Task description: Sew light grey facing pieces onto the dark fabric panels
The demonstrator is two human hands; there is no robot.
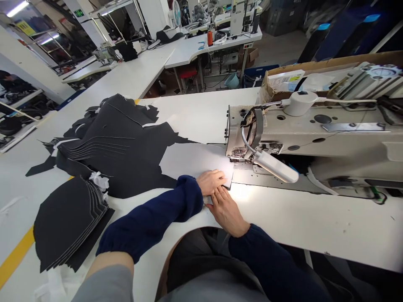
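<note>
A light grey fabric panel (192, 159) lies flat, its right end beside the needle area of the sewing machine (267, 134). My left hand (211, 182) rests on the panel's lower right part, fingers bent and drawn together on the cloth. Just below and touching it, my right hand (227, 211) has its fingers on the panel's near edge, where a dark layer shows underneath. Whether the fingertips pinch the cloth is hard to see. The lamp on the machine lights this spot.
Dark fabric pieces (126, 147) are heaped left of the panel, and a fanned stack of dark pieces (69, 222) lies nearer. Behind the machine stands a cardboard box (267, 86). Farther back, another table (189, 52) holds an orange thread cone (210, 38).
</note>
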